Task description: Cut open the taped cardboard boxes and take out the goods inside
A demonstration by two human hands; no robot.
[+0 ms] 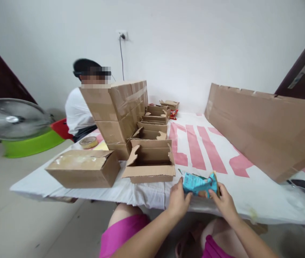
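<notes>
Between my two hands is a blue snack bag point(199, 183), held just above the table's near edge. My left hand point(178, 199) grips its left end with the thumb on the near side. At the right end, my right hand point(223, 201) closes its thumb and fingers on the bag. Just left of the bag stands an open cardboard box point(152, 173), its flaps raised and its inside dark. Farther left a closed, taped cardboard carton point(84, 168) rests near the table corner.
Stacked cartons point(127, 104) form a wall beside a row of open boxes point(151, 132). A red snack packet point(173, 114) lies behind. A tape roll point(88, 142) is at left. A large cardboard panel point(265, 125) stands at right. Another person point(78, 107) sits behind the cartons, near a fan point(13, 119).
</notes>
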